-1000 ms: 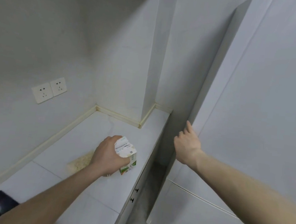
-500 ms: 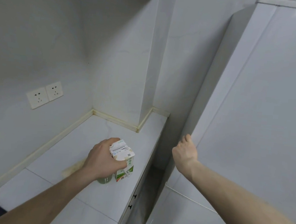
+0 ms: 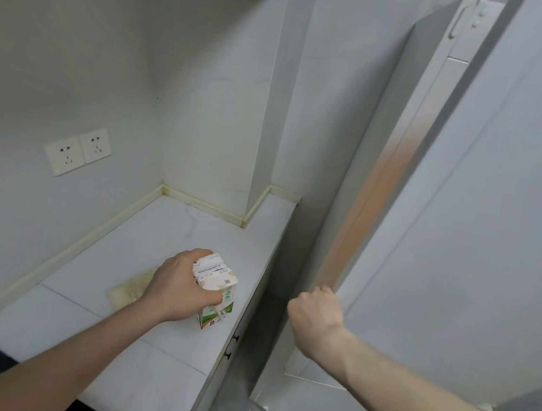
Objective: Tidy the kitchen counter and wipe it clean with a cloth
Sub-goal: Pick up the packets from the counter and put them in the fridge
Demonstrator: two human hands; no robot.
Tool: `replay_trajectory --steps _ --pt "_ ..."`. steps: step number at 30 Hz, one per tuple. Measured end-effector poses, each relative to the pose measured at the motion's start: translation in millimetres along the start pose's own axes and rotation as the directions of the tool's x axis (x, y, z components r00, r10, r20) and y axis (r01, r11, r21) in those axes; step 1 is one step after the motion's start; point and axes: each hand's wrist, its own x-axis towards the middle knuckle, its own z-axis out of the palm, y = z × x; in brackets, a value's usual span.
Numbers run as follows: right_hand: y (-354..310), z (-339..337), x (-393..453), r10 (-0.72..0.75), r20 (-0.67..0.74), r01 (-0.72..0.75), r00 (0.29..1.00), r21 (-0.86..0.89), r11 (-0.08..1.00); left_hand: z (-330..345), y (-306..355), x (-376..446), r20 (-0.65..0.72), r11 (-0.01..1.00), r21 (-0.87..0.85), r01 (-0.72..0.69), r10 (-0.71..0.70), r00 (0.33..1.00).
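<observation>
Since the earlier frame, the fridge door (image 3: 456, 256) had been drawn open beside the counter (image 3: 168, 228), so that its inner edge and seal were exposed, and the right hand (image 3: 315, 315) had been closed from an open reach into a fist on that door's lower edge. The fingers were curled round the edge; the fingertips were hidden behind it. The carton (image 3: 217, 289) was gripped from above by the left hand (image 3: 182, 283), the thumb and fingers being wrapped round its top. It was held upright near the counter's front edge; whether its base was touching the counter could not be told. A cloth (image 3: 129, 287) was lying flat on the counter just behind the left hand, away from the front edge. Two wall sockets (image 3: 78, 150) were seen above the counter's back edge.

The step in hand was judged to be the putting away of the carton in the fridge. For this to be done well, the door should be swung wide enough before the carton is carried across the gap beyond the counter's end. The carton should be kept upright and squeezed only lightly, since an opened top might spill. The cloth would then be free for wiping the counter.
</observation>
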Motion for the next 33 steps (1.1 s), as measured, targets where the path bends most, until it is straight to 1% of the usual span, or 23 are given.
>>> replay_trajectory --steps 3,6,11,15,18,21,23,25,30,33 --pt "-13 0 -33 0.01 0.003 -0.01 1.0 0.06 0.998 1 9 -20 0.011 1.0 0.0 -0.004 0.004 1.0" --pt "-23 0 -66 0.043 -0.018 -0.04 0.999 0.167 0.985 2 20 -44 0.018 1.0 0.008 -0.014 0.014 1.0" --pt "-37 9 -116 0.144 0.007 -0.135 0.99 0.389 0.911 0 35 -90 0.06 0.999 -0.034 -0.035 0.037 0.998" --pt "-38 22 -146 0.244 -0.012 -0.191 0.97 0.585 0.789 -1 42 -117 0.105 0.995 -0.09 -0.048 0.057 0.993" --pt "-36 27 -162 0.319 -0.001 -0.223 0.948 0.713 0.665 0 54 -129 0.136 0.989 -0.134 -0.068 0.086 0.987" --pt "-34 32 -168 0.369 0.009 -0.222 0.929 0.812 0.54 2 65 -131 0.164 0.985 -0.148 -0.088 0.112 0.98" --pt "-31 34 -169 0.383 0.01 -0.186 0.924 0.886 0.426 4 72 -126 0.174 0.983 -0.155 -0.1 0.127 0.977" --pt "-25 35 -166 0.407 0.01 -0.161 0.913 0.927 0.338 8 80 -116 0.184 0.98 -0.161 -0.114 0.144 0.972" --pt "5 38 -147 0.475 0.012 -0.104 0.88 0.98 0.168 18 100 -76 0.231 0.971 -0.197 -0.132 0.177 0.957" --pt "30 41 -132 0.5 0.002 -0.07 0.866 0.991 0.117 25 118 -46 0.277 0.963 -0.219 -0.159 0.217 0.936"
